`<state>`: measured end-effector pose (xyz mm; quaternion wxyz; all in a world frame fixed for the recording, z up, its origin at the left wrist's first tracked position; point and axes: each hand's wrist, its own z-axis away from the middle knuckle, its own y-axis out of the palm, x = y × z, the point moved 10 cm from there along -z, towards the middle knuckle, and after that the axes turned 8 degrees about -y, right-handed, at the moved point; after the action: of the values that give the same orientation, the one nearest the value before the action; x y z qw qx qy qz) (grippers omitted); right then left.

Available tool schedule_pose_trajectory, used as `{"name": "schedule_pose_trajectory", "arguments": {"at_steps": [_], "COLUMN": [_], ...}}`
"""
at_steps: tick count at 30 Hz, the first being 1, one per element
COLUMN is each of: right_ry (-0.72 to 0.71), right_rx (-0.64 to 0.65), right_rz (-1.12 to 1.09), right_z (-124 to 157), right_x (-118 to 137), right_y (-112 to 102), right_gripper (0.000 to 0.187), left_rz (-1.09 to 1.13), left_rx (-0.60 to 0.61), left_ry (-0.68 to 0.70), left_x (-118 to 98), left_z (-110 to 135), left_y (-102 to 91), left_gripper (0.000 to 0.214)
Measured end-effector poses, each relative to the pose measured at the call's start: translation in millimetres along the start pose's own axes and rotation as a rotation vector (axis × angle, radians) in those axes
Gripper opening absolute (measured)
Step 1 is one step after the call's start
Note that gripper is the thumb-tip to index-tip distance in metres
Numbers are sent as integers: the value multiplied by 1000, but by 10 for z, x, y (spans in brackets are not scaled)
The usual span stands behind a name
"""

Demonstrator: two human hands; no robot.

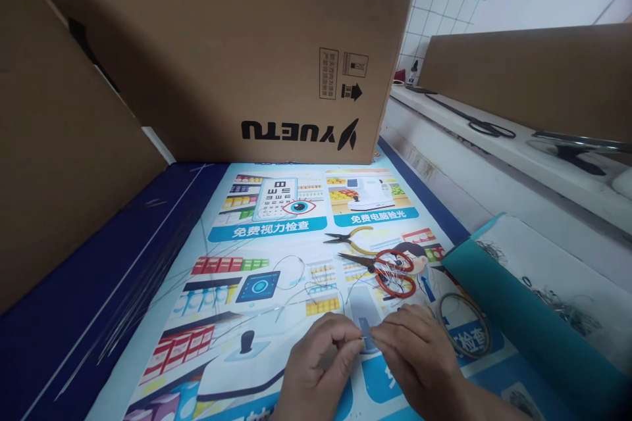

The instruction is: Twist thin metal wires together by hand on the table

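My left hand (320,358) is closed in a pinch on a thin wire (364,339), with a short bit of it showing at the fingertips. Close beside it, my right hand (419,352) also pinches, its fingertips almost touching the left ones; what lies in them is hidden. Fine loose wires (296,299) curl over the printed sheet just beyond both hands. Farther off lie scissors (397,273) with red-orange handles and pliers (353,238) with yellow handles. A coil of wire (464,325) rests to the right of my right hand.
A teal-edged box (533,302) with small wire pieces stands at the right. Straight wires (131,312) lie on the blue cloth at the left. A large cardboard box (222,59) walls off the back and left. Black scissors (488,128) lie on a white ledge.
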<state>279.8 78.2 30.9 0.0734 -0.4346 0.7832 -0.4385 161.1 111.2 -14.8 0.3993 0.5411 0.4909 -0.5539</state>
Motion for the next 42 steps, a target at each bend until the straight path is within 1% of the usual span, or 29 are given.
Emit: {"name": "schedule_pose_trajectory", "arguments": {"at_steps": [2,4,6,8,10,13,16,19,26,31,35,38,42], "right_ry": [14,14,-1,-26,-49,-91,-129,-151,-175,-193,-196,-207,-206], "right_rx": [22,31,14,-15,-34,-19,-14,-30,6,-3,-7,-20,-27], "right_rz": [0,4,16,47,97,160,218,261,221,213,219,231,248], "right_z": [11,14,-4,-44,-96,-169,-201,-191,-139,-135,-148,-160,-169], "right_x": [-16,-14,10,49,95,181,262,301,266,291,316,335,334], "right_y": [21,27,0,-54,-113,-165,-213,-245,-192,-207,-208,-227,-241], "right_gripper": [18,18,18,18,20,23,26,27,27,27,27,26,27], "left_rz": [30,109,278,503,702,871,920,900,819,803,799,793,798], "left_rx": [8,20,33,64,113,187,207,208,198,211,212,219,220], "left_ry": [-33,-140,-309,-457,-535,-586,-588,-568,-509,-457,-428,-416,-440], "left_x": [43,171,369,540,627,677,687,673,644,631,609,565,538], "left_z": [-2,-5,9,42,68,91,92,88,82,67,59,54,63], "left_y": [7,32,91,204,330,459,480,459,413,415,413,414,422], "left_gripper": [10,11,16,22,24,24,23,22,21,22,18,18,18]}}
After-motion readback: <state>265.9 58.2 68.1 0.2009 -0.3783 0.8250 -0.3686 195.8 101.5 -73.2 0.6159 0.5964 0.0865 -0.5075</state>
